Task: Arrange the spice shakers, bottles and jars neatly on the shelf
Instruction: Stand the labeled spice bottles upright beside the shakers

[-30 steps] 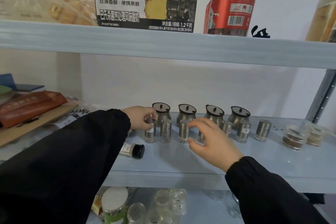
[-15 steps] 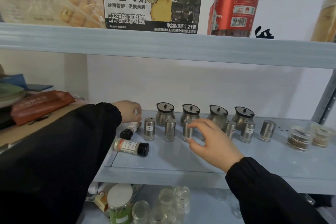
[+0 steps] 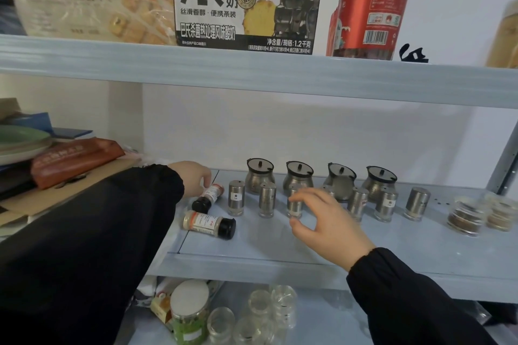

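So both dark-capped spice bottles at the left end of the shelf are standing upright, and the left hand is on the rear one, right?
Not quite. In the head view both dark-capped spice bottles lie on their sides: the front one free on the grey metal shelf, the rear one under the left hand.

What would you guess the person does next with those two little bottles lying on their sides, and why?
Probably the left hand closes on the tipped bottle it touches and stands it upright. That bottle and another black-capped bottle lie flat at the shelf's left end, while the metal shakers beside them already stand in a row. The right hand hovers open, holding nothing.
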A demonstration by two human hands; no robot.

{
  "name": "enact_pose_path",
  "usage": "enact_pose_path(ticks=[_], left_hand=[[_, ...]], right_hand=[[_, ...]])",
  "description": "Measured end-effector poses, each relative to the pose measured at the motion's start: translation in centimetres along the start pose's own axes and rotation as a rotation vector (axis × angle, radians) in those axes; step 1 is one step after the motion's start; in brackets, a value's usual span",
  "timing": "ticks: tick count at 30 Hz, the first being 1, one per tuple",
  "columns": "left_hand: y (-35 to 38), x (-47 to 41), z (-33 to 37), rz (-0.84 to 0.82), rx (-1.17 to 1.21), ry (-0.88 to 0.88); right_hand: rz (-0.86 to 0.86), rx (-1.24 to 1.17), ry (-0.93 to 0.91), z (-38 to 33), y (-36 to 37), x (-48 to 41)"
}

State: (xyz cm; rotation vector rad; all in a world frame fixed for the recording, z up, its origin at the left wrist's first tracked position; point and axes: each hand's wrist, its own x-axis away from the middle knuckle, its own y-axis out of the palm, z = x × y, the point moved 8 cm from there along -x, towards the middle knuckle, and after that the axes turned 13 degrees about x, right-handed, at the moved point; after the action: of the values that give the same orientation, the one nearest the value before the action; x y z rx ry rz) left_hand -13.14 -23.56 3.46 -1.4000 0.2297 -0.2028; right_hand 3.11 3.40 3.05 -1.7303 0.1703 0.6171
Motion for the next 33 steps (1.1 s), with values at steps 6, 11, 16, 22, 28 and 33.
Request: enact_pose_path(ticks=[6,11,16,22,28,33], left_hand=[[-0.9,1.2,0.6,0.091,0.109,0.081],[-2.0,4.3,1.5,0.260,0.136,0.233],[-2.0,7.1,1.0,0.332,0.123,0.244],[-1.4,8.6,-0.1,0.336,0.220,0.198],[-1.3,8.0,2.1,0.369,0.243,0.188],[-0.8,7.1,6.2,0.376,0.267,0.187]], right_hand=[[-0.087,-0.041,-0.045,-3.2,2.6,-1.3],[-0.271,-0.031,-0.095,-7.7,7.3,-4.0],[-0.366,0.009,-0.124,-10.2,10.1,-6.2],[-0.373,-0.037,-0.122,-9.7,10.4,-6.0],[-0.347,-0.142,-0.044,-4.5,7.1,-4.8],[-0.329,-0.261,0.090,2.3,3.5,-2.4]])
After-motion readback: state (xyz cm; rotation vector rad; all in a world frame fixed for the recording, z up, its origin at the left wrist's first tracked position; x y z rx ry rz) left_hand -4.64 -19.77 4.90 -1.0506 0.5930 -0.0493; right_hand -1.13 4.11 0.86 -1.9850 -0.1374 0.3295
